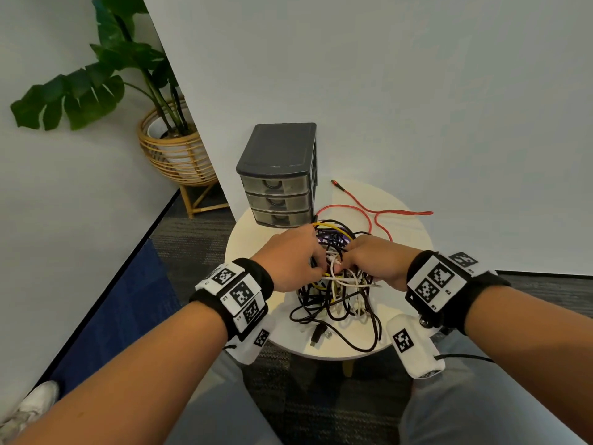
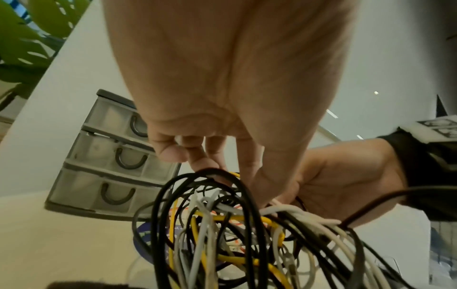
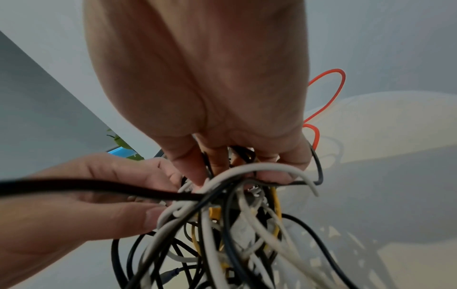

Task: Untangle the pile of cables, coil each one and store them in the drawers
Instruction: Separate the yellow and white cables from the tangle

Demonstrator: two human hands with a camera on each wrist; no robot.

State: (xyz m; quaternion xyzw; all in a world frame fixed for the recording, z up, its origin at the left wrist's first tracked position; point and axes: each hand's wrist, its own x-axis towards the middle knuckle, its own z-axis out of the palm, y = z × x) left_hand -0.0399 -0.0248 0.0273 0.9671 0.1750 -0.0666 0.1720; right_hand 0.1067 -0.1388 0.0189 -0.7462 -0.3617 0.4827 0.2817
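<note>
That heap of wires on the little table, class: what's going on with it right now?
A person has both hands in the tangle of cables on the round table. The left hand has fingers hooked under black loops, and the right hand pinches white and black strands. One red cable already lies spread apart from the pile. The three-drawer unit behind has all drawers closed, so nothing looks coiled or stored yet.

Both forearms reach forward from 6 o'clock and meet at centre. The left hand (image 1: 293,258), palm down, curls its fingers (image 2: 170,152) round black strands. At its 3 o'clock, nearly touching, the right hand (image 1: 373,260) pinches white strands, fingers (image 3: 190,162) bent downward. Marker-printed bands wrap both wrists.
</note>
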